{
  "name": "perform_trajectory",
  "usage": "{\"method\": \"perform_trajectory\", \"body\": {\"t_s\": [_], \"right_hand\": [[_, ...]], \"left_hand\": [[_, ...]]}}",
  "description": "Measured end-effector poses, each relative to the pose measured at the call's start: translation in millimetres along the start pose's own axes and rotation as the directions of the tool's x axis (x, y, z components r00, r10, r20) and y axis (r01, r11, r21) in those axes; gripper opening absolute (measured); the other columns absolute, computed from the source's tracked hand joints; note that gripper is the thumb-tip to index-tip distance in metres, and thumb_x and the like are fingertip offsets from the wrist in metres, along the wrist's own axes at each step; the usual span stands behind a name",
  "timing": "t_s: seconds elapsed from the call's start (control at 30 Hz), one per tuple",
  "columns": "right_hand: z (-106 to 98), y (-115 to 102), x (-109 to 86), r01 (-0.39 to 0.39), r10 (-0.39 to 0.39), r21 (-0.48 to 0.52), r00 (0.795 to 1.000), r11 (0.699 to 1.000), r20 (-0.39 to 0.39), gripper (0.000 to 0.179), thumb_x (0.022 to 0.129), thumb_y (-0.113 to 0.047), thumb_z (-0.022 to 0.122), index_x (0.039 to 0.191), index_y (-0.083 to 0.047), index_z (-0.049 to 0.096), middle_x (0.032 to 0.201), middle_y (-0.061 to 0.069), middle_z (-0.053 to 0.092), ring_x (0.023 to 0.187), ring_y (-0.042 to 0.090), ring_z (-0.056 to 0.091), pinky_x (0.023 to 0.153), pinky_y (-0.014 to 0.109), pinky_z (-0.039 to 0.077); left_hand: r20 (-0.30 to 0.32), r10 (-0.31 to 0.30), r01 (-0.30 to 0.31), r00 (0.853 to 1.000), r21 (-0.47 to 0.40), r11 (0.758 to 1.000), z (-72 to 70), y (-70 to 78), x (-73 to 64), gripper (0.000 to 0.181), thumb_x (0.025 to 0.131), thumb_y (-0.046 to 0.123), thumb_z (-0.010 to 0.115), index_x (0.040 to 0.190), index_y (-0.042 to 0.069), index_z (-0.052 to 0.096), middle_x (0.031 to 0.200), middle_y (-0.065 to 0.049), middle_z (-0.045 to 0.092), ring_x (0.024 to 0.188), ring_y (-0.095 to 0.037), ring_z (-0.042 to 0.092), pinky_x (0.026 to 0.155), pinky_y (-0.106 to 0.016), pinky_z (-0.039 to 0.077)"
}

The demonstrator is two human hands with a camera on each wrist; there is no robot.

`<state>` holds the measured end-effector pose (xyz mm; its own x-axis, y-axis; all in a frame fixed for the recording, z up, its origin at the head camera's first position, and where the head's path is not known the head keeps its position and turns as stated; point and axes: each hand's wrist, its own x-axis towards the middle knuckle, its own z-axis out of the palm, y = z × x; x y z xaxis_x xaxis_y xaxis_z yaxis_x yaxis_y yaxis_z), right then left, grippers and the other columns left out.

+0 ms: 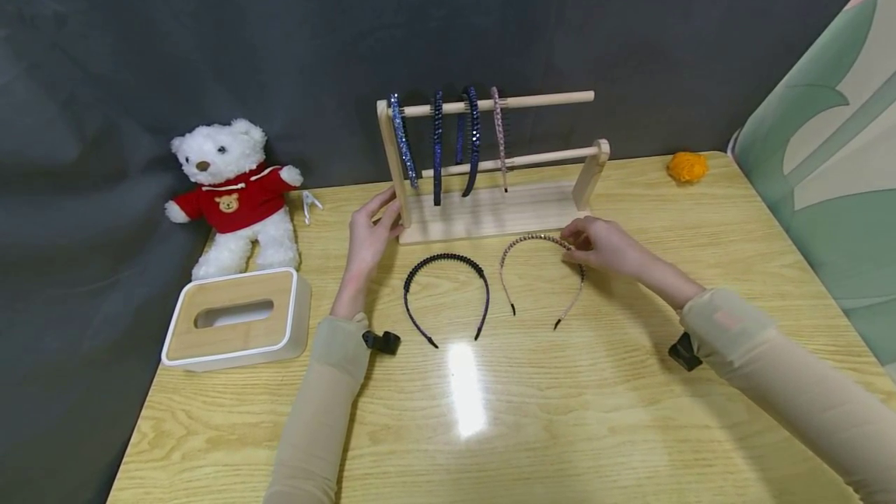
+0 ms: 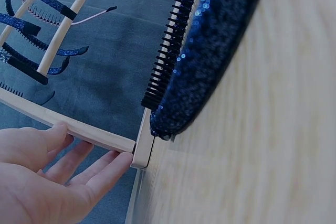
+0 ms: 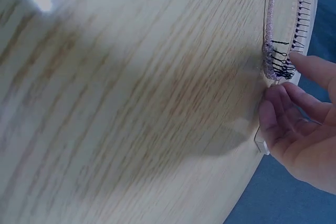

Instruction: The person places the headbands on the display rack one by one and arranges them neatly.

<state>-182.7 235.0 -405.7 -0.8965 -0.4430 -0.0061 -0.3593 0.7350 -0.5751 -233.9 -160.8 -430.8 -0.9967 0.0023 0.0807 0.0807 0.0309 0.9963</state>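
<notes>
A wooden headband rack (image 1: 483,216) stands at the back middle of the table, with several sparkly blue headbands (image 1: 437,146) and a pink headband (image 1: 499,131) hung over its rods. My left hand (image 1: 371,232) touches the outer side of the rack's left upright, its fingers nearly straight in the left wrist view. In front of the rack, my right hand (image 1: 602,246) pinches the right side of a pink beaded headband (image 1: 535,237), whose toothed inner edge shows in the right wrist view. Left of it lies a dark headband (image 1: 446,257), apart from both hands.
A white teddy bear in a red sweater (image 1: 238,204) sits at the back left behind a tissue box (image 1: 287,333). Beside the bear is a small white clip (image 1: 309,206). An orange fluffy ball (image 1: 687,167) lies at the back right. A dark curtain (image 1: 315,45) hangs behind the table.
</notes>
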Motion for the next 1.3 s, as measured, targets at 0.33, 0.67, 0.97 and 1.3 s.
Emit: {"method": "perform_trajectory", "body": {"t_s": [0.33, 0.67, 0.97, 1.3], "right_hand": [[1.3, -0.4, 0.7, -0.014, 0.014, -0.037, 1.000, 0.999, 0.009, 0.031, 0.091, 0.001, 0.084, 0.113, 0.015, 0.066, 0.100, 0.025, 0.069, 0.094, 0.039, 0.069, 0.084, 0.056, 0.063], [2.5, -0.3, 1.5, -0.066, 0.068, -0.086, 0.997, 0.994, 0.020, 0.026, 0.093, -0.004, 0.084, 0.102, 0.009, 0.063, 0.088, 0.014, 0.064, 0.080, 0.026, 0.059, 0.070, 0.042, 0.055], [5.6, -2.2, 4.7, -0.067, 0.070, -0.120, 0.997, 0.990, 0.020, 0.018, 0.097, -0.005, 0.078, 0.095, 0.003, 0.061, 0.079, 0.006, 0.061, 0.069, 0.019, 0.055, 0.061, 0.032, 0.048], [8.1, -2.8, 4.5, -0.094, 0.095, -0.100, 0.995, 0.991, 0.004, 0.014, 0.098, -0.002, 0.075, 0.098, 0.004, 0.063, 0.082, 0.009, 0.066, 0.073, 0.021, 0.060, 0.062, 0.032, 0.051]], "left_hand": [[-0.010, 0.000, 0.000, 1.000, 0.003, 1.000, 0.6, 0.5, 0.1, 0.041, 0.111, 0.008, 0.061, 0.151, 0.001, 0.058, 0.155, -0.019, 0.056, 0.123, -0.047, 0.066, 0.099, -0.043, 0.064], [-0.001, 0.001, -0.001, 1.000, 0.008, 1.000, 0.1, -0.4, -0.2, 0.041, 0.111, 0.009, 0.060, 0.152, 0.002, 0.058, 0.156, -0.018, 0.055, 0.124, -0.046, 0.066, 0.100, -0.042, 0.064], [-0.010, 0.003, -0.003, 1.000, 0.004, 1.000, 0.9, 0.7, -0.4, 0.041, 0.110, 0.008, 0.062, 0.151, 0.002, 0.060, 0.155, -0.019, 0.056, 0.122, -0.047, 0.067, 0.099, -0.042, 0.064], [-0.004, 0.007, -0.007, 1.000, 0.006, 1.000, 0.7, 2.1, -1.4, 0.041, 0.111, 0.008, 0.061, 0.151, 0.002, 0.059, 0.155, -0.019, 0.056, 0.122, -0.047, 0.067, 0.097, -0.042, 0.065]]}}
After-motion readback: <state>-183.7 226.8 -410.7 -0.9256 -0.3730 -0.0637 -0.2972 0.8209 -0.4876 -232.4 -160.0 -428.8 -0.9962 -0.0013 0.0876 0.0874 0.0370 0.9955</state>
